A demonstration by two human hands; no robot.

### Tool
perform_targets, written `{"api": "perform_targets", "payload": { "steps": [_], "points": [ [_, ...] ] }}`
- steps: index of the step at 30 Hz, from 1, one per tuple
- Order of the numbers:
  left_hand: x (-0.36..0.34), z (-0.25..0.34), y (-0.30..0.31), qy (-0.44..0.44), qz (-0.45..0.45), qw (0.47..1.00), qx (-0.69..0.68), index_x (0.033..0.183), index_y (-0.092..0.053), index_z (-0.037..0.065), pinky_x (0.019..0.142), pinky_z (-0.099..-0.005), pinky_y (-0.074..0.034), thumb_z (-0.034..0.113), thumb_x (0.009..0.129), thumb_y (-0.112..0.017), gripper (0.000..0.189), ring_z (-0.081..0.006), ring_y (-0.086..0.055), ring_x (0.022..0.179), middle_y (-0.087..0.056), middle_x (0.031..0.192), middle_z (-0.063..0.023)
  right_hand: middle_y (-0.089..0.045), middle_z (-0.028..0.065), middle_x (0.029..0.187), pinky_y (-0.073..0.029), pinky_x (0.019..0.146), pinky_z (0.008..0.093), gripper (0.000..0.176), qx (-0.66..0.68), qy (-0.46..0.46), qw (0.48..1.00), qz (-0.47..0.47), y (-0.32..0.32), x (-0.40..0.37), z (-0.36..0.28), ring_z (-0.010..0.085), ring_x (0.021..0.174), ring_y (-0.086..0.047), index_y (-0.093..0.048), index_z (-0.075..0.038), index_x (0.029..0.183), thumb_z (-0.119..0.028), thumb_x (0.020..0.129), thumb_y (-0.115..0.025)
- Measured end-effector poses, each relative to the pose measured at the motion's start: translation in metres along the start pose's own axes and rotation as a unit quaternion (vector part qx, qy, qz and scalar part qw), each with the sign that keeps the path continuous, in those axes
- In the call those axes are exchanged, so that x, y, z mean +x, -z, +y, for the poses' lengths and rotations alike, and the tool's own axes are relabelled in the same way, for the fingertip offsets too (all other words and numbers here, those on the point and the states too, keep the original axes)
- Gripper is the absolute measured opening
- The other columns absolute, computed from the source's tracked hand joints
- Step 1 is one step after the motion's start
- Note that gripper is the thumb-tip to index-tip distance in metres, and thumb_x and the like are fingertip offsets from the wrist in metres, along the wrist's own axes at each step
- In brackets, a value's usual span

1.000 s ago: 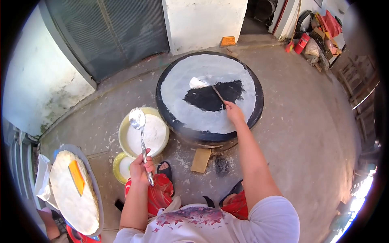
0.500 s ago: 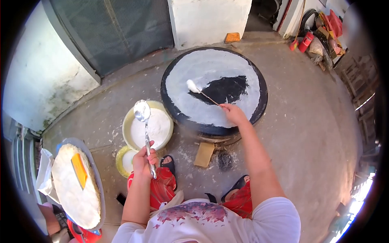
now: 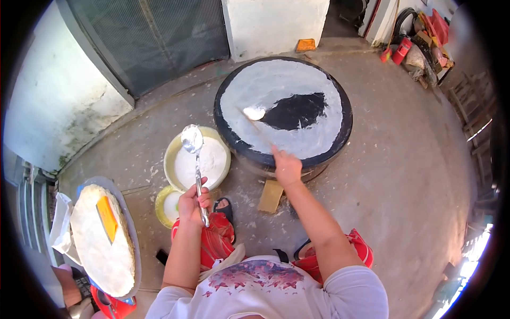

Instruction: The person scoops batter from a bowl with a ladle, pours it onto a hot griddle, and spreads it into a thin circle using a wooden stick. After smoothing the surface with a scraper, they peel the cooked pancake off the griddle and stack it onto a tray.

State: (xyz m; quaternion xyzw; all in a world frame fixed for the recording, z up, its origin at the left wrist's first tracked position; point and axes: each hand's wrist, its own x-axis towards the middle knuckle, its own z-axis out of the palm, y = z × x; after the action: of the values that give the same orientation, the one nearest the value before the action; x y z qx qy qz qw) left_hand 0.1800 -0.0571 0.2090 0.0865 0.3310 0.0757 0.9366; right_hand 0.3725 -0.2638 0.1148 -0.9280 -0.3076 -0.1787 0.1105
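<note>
My left hand (image 3: 194, 203) is closed around the handle of a large metal spoon (image 3: 192, 139), its white-smeared bowl raised over a pale basin (image 3: 169, 166) of white powder or batter. In my right hand (image 3: 288, 167) is a thin-handled spreader (image 3: 261, 131), blurred by motion. Its far end meets a white lump of batter (image 3: 254, 113) on the round black griddle (image 3: 344, 127). A thin whitish layer (image 3: 313, 69) coats most of the griddle, leaving an irregular dark patch (image 3: 297, 110) bare near the middle. Beside the basin sits a smaller yellow bowl (image 3: 160, 206) with white contents.
At left, a stack of pale flatbreads (image 3: 93, 255) lies on a tray, a yellow scraper (image 3: 108, 219) on top. A brick-like block (image 3: 271, 195) stands before the griddle. Another person's arm (image 3: 68, 287) shows at lower left. Assorted items (image 3: 422, 50) are piled at upper right.
My right hand has swung left and toward me, turning the spreader's handle. The white lump sits slightly lower and looks flatter. My left hand still holds the spoon.
</note>
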Motion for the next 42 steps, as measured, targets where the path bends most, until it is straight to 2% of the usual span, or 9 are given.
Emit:
{"api": "perform_targets", "payload": {
  "steps": [3, 6, 10, 17, 23, 29, 33, 36, 42],
  "points": [
    [-0.003, -0.001, 0.004, -0.002, -0.006, 1.0, -0.011, 0.107, -0.044, -0.001, 0.039, -0.0196, -0.032, 0.014, 0.088, -0.037, 0.025, -0.0094, -0.037, 0.049, -0.045, 0.069, -0.0063, -0.054, 0.0056, 0.077, -0.046, 0.054, 0.0346, 0.036, -0.044, -0.038, 0.998, -0.013, 0.004, 0.009, 0.026, 0.0238, 0.064, -0.055, -0.053, -0.013, 0.109, -0.011, 0.073, -0.05],
    [-0.003, -0.001, 0.002, -0.015, 0.01, 1.0, -0.011, 0.107, -0.044, 0.0, 0.039, -0.0196, -0.032, 0.015, 0.088, -0.037, 0.025, -0.0095, -0.037, 0.049, -0.045, 0.069, -0.0061, -0.054, 0.0096, 0.082, -0.048, 0.061, 0.0389, 0.041, 0.05, -0.195, 0.977, -0.067, 0.037, 0.019, 0.027, 0.0265, 0.071, -0.057, -0.05, -0.011, 0.11, -0.007, 0.07, -0.054],
    [0.001, -0.001, 0.0, -0.02, 0.017, 1.0, 0.004, 0.107, -0.044, 0.0, 0.039, -0.0197, -0.032, 0.015, 0.088, -0.037, 0.025, -0.0095, -0.038, 0.049, -0.045, 0.069, -0.006, -0.054, 0.0104, 0.085, -0.047, 0.063, 0.0401, 0.042, 0.074, -0.05, 0.991, -0.099, 0.027, -0.006, 0.004, 0.0271, 0.076, -0.057, -0.048, -0.011, 0.111, -0.008, 0.069, -0.054],
    [-0.002, -0.003, -0.002, -0.014, 0.017, 1.0, 0.009, 0.106, -0.044, 0.0, 0.038, -0.0197, -0.031, 0.014, 0.088, -0.037, 0.024, -0.0094, -0.038, 0.048, -0.045, 0.069, -0.0057, -0.053, 0.0116, 0.09, -0.048, 0.063, 0.04, 0.044, 0.019, -0.223, 0.971, -0.087, 0.034, 0.023, 0.066, 0.0287, 0.073, -0.059, -0.047, -0.011, 0.112, -0.007, 0.069, -0.053],
    [0.002, -0.003, -0.001, -0.026, 0.027, 0.999, 0.014, 0.106, -0.045, 0.0, 0.038, -0.0198, -0.031, 0.014, 0.088, -0.037, 0.024, -0.0093, -0.037, 0.047, -0.044, 0.068, -0.0056, -0.054, 0.012, 0.091, -0.047, 0.064, 0.0407, 0.042, -0.007, -0.172, 0.976, -0.13, 0.029, 0.007, 0.058, 0.0295, 0.076, -0.058, -0.047, -0.011, 0.113, -0.007, 0.071, -0.051],
    [0.002, -0.005, -0.004, -0.017, 0.027, 0.999, 0.01, 0.106, -0.045, 0.0, 0.037, -0.0195, -0.031, 0.014, 0.088, -0.036, 0.024, -0.0092, -0.037, 0.047, -0.044, 0.068, -0.0054, -0.054, 0.0125, 0.091, -0.047, 0.068, 0.0412, 0.037, 0.042, -0.307, 0.948, -0.079, 0.033, 0.018, 0.081, 0.0324, 0.079, -0.058, -0.05, -0.013, 0.11, -0.008, 0.073, -0.049],
    [0.004, -0.006, -0.006, -0.03, 0.038, 0.999, 0.013, 0.107, -0.045, 0.0, 0.037, -0.0195, -0.031, 0.015, 0.089, -0.036, 0.025, -0.0091, -0.037, 0.047, -0.044, 0.068, -0.0053, -0.054, 0.012, 0.091, -0.047, 0.069, 0.0415, 0.038, 0.115, -0.181, 0.975, -0.053, 0.028, -0.003, 0.062, 0.0328, 0.079, -0.058, -0.05, -0.014, 0.11, -0.009, 0.072, -0.049],
    [0.004, -0.006, -0.002, -0.022, 0.026, 0.999, 0.022, 0.107, -0.045, 0.0, 0.037, -0.0193, -0.031, 0.015, 0.088, -0.036, 0.025, -0.0089, -0.037, 0.047, -0.044, 0.068, -0.0052, -0.055, 0.0119, 0.09, -0.047, 0.068, 0.0401, 0.038, -0.022, -0.258, 0.961, -0.095, 0.028, 0.008, 0.107, 0.0305, 0.078, -0.058, -0.051, -0.013, 0.111, -0.009, 0.073, -0.05],
    [0.007, -0.007, -0.004, -0.038, 0.048, 0.998, 0.021, 0.107, -0.046, -0.001, 0.037, -0.0195, -0.031, 0.015, 0.088, -0.036, 0.026, -0.0088, -0.037, 0.047, -0.044, 0.068, -0.0053, -0.054, 0.0124, 0.092, -0.047, 0.069, 0.0401, 0.041, 0.059, -0.304, 0.948, -0.075, 0.04, 0.005, 0.087, 0.0298, 0.079, -0.058, -0.048, -0.012, 0.114, -0.008, 0.074, -0.049]
  ]
}}
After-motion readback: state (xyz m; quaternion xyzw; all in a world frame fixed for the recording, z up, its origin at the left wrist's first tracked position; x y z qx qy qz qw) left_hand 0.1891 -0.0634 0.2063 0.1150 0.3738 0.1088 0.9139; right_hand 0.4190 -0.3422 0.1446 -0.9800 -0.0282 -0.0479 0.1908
